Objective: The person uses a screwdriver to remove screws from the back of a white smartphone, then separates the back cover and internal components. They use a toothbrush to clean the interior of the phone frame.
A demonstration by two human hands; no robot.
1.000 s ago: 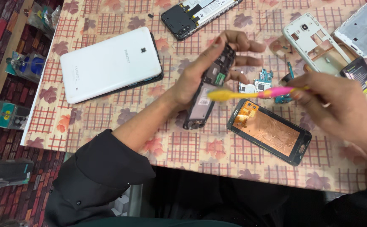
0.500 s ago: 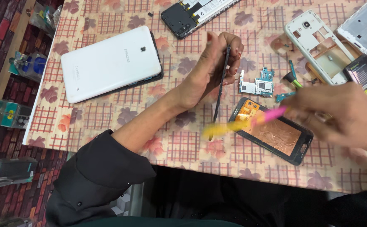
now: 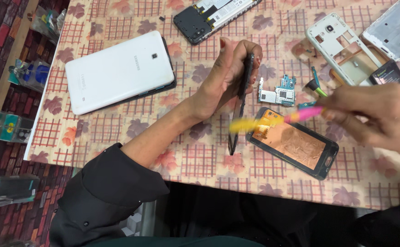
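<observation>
We hold the thin black phone frame [image 3: 240, 98] edge-on above the table's middle, left hand [image 3: 225, 75] fingers pinching it. Right hand [image 3: 383, 116] fingers pinch a pink-and-yellow brush [image 3: 273, 120]; better to brush lightly along the edge.

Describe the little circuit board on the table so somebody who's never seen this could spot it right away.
Start at the big white tablet on the left of the table, then go right past the left hand. Just beyond that hand lies the circuit board, above the open phone with the orange inside. It is the only small blue and silver piece; its neighbours are larger frames and shells.
</observation>
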